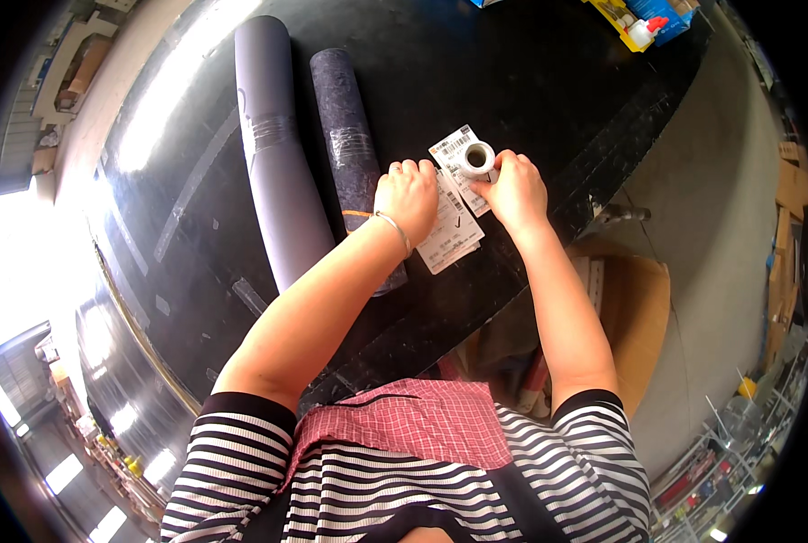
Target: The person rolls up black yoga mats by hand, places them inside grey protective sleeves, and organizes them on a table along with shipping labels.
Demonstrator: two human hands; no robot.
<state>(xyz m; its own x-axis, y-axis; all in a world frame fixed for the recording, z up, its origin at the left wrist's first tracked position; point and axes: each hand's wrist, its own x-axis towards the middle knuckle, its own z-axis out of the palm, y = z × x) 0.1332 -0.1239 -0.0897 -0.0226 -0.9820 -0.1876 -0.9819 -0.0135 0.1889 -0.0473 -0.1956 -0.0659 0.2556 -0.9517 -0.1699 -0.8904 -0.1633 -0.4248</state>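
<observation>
Printed paper labels (454,237) with barcodes lie overlapping on the black table, between my two hands. My right hand (517,192) grips a small white roll (466,158) with a dark hollow core, which stands over the upper label. At the labels' left edge is my left hand (408,204), its fingers curled and close together; what is under them is hidden. That hand also lies against a dark, marbled rolled mat (336,109) bound with clear wrap. Left of it lies a longer grey-purple rolled mat (264,86), also wrapped round its middle.
The black table (476,72) has scuffs and tape strips. At its far right corner stand a yellow box (617,20), a blue box (674,25) and a white bottle with a red cap (646,32). An open cardboard box (637,321) is below the right edge.
</observation>
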